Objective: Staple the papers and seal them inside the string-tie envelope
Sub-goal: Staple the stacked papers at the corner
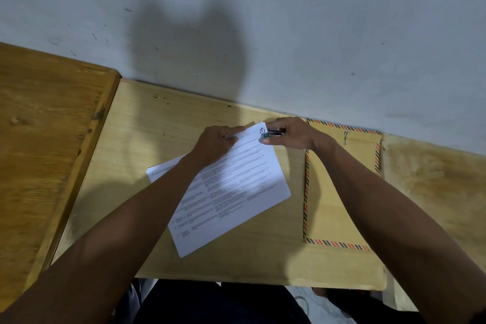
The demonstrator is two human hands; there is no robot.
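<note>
Head view: I see the papers (231,187) lying skewed on the pale wooden tabletop (147,118). My left hand (219,141) presses their upper edge flat, fingers fairly straight. My right hand (289,131) has its grip curled round a small stapler (273,133) set at the sheets' top corner. The string-tie envelope (331,208) lies just beside the papers, partly under my right forearm.
</note>
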